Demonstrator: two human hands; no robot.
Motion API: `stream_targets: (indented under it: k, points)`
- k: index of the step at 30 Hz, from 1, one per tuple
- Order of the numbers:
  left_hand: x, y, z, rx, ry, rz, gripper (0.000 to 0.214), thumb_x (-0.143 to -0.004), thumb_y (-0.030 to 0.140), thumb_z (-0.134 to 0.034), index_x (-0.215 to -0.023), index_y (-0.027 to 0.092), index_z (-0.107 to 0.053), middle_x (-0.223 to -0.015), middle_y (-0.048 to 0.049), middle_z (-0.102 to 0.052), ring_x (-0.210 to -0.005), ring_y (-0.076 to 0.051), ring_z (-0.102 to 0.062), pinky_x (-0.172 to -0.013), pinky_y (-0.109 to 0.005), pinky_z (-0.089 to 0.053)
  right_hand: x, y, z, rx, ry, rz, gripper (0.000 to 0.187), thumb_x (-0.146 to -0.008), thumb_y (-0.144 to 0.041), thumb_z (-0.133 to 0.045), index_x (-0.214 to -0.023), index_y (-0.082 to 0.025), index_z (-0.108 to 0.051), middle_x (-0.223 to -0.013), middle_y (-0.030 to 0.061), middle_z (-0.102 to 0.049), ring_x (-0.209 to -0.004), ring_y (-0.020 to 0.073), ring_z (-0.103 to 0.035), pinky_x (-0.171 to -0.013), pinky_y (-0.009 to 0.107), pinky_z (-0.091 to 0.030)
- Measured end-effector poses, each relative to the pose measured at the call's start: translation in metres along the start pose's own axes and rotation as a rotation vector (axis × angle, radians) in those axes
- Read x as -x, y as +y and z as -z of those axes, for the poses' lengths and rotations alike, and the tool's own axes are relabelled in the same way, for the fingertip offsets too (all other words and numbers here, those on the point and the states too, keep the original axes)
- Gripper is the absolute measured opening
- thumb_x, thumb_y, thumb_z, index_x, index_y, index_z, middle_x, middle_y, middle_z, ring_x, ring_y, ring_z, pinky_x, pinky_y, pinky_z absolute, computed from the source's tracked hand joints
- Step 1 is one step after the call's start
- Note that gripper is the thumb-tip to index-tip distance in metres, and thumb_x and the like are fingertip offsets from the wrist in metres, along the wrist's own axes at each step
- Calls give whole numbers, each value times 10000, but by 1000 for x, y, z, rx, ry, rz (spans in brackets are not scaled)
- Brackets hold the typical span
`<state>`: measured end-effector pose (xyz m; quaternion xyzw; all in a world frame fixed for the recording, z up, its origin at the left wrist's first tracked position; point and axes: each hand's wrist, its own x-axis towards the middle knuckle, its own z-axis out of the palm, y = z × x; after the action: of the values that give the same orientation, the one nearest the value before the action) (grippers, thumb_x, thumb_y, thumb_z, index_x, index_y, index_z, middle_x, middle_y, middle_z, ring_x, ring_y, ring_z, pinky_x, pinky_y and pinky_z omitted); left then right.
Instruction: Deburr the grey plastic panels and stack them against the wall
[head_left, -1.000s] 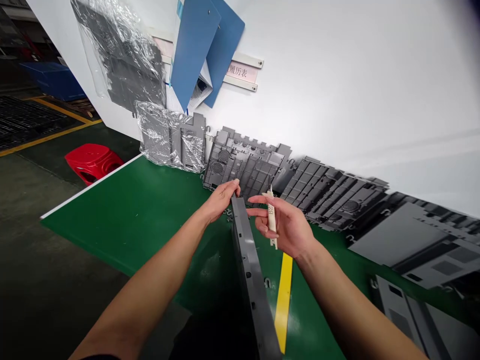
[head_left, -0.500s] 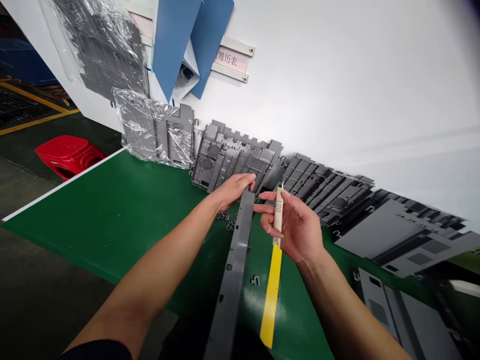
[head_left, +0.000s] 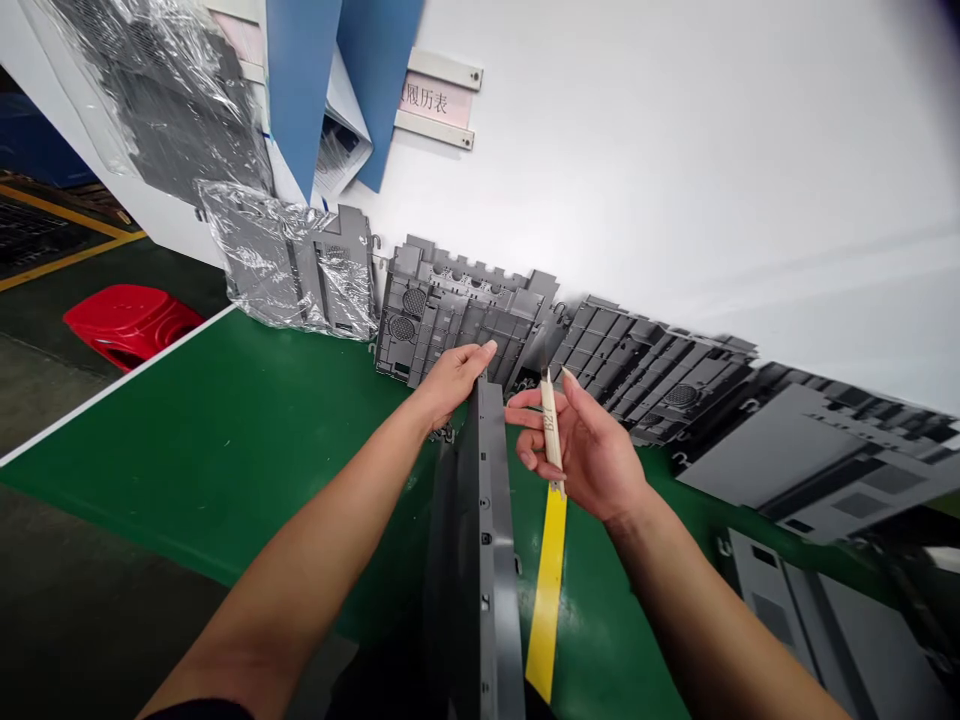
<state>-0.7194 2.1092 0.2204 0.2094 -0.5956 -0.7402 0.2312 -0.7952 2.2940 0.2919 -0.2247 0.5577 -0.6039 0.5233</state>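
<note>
- Gripping a grey panel [head_left: 487,540] near its far end, the left hand [head_left: 454,380] is closed around the top corner. The panel appears nearly edge-on and runs from that hand down past the bottom of the view, with small holes along its edge.
- Pinching a cream strip [head_left: 551,425] upright between thumb and fingers, the right hand [head_left: 592,445] is partly open, its other fingers spread. Small dark characters are printed on the strip, too small to read with certainty. Hand and strip are just beside the panel, not touching it.
- Running below the strip, a yellow stripe [head_left: 546,600] lies on the green bench [head_left: 202,440], which has a white edge on the left.
- Lying just below the left hand, small grey hooks [head_left: 442,433] sit on the bench.
- Near the lower right corner, another grey panel [head_left: 780,620] lies at the bench's edge.
- Along the far side of the bench, more grey panels [head_left: 457,320] lean against a white wall [head_left: 675,150]; one bagged panel [head_left: 289,270] is wrapped in clear plastic.
- Higher on the wall hang blue folders [head_left: 300,90] and a label plate [head_left: 435,100] with Chinese text.
- Beyond the bench, a red plastic object [head_left: 127,322] sits on the floor [head_left: 60,530], which has yellow lines.
</note>
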Motion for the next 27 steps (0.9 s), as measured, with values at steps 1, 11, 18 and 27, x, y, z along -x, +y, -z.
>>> stream_targets:
  k: [1, 11, 18, 27]
  points:
    - [3, 1, 1, 24, -8, 33, 542, -852, 726, -647, -717, 216, -524, -675, 37, -405, -579, -115, -383, -527, -261, -314, 1, 3, 4, 42, 12, -11, 578, -944, -738, -510, -1045, -209, -718, -1128, 123, -742, -617, 158, -608, -447, 279, -198]
    - [11, -5, 20, 209, 37, 148, 536, -750, 700, -773, -724, 201, -579, -764, 10, -532, -650, -121, -486, -547, -247, -408, -7, -10, 4, 1125, -7, 113, 475, -1036, -674, -395, -893, -257, -571, -673, -39, -472, -624, 152, -418, -586, 300, -309]
    - [12, -5, 22, 201, 23, 137, 494, -798, 646, -754, -697, 199, -569, -755, 7, -526, -665, -125, -475, -559, -247, -404, -34, -28, -18, 1670, 35, 143, 487, -1063, -582, -307, -742, -247, -458, -664, 4, -582, -638, 191, -519, -601, 316, -280]
    - [15, -9, 28, 236, -31, 90, 508, -809, 683, -723, -721, 199, -599, -801, -2, -520, -719, -135, -488, -602, -252, -440, -31, -33, -36, 1974, 101, 79, 626, -1061, -598, -164, -782, -244, -599, -725, 90, -693, -693, 285, -659, -580, 345, -252]
